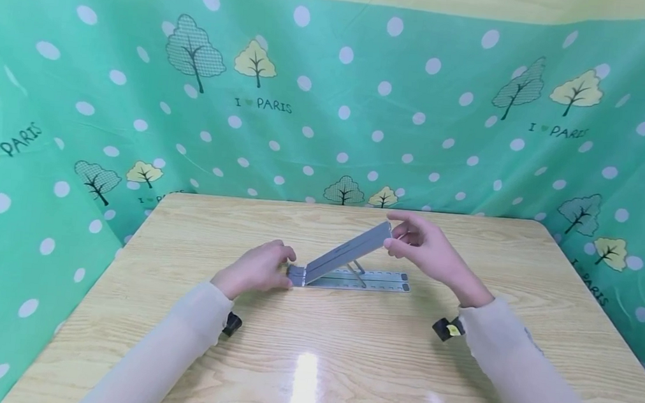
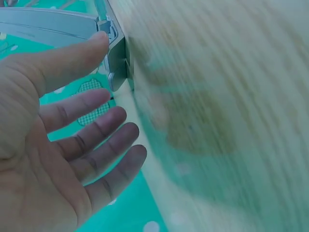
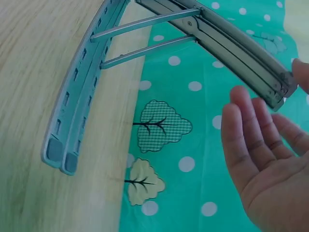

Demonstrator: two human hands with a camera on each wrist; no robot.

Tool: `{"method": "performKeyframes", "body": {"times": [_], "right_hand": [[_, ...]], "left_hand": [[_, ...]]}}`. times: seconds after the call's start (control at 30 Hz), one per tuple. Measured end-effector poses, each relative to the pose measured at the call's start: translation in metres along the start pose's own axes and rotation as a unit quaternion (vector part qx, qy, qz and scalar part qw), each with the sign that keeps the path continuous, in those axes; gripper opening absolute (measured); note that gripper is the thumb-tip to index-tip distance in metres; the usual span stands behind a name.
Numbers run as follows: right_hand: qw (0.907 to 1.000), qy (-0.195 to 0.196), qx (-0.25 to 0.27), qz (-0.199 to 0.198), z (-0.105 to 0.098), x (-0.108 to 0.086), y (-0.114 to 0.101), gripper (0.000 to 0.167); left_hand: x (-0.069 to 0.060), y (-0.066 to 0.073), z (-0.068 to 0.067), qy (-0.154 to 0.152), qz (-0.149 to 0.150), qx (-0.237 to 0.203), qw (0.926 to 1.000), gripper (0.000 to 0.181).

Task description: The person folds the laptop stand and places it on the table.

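A grey metal folding stand lies on the table, its long slotted base flat and its upper plate raised at a slant on two thin struts. My left hand is at the hinged left end; in the left wrist view the thumb of that hand lies against the hinge end, with the other fingers spread loosely. At the raised end of the plate, my right hand has its thumb beside the tip and its relaxed fingers just below, not curled round it.
The stand rests on a light wood table. Behind and beside the table hangs a green dotted curtain with tree prints. Black wrist cameras show at the left wrist and the right wrist.
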State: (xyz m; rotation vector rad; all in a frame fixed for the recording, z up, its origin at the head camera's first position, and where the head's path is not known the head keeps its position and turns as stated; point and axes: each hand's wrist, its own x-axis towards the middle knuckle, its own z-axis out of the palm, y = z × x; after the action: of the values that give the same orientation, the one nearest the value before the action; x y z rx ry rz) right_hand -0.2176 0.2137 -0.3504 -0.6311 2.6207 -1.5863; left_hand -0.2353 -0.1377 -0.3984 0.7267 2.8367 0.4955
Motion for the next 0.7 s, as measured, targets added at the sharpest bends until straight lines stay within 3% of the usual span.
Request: {"method": "performKeyframes", "body": {"times": [0.17, 0.47, 0.7], "right_hand": [[0.9986, -0.011, 0.05, -0.015, -0.003, 0.0, 0.006, 0.049], [0.9979, 0.0, 0.059, -0.025, 0.001, -0.002, 0.012, 0.046], [0.9984, 0.019, 0.053, -0.009, 0.01, -0.007, 0.007, 0.043]], "left_hand": [[0.001, 0.002, 0.002, 0.005, -0.003, 0.008, 0.9999, 0.044], [0.005, 0.001, 0.003, 0.004, -0.014, 0.001, 0.9999, 0.039], [0.01, -0.002, 0.001, -0.005, -0.04, -0.027, 0.9988, 0.041]]}}
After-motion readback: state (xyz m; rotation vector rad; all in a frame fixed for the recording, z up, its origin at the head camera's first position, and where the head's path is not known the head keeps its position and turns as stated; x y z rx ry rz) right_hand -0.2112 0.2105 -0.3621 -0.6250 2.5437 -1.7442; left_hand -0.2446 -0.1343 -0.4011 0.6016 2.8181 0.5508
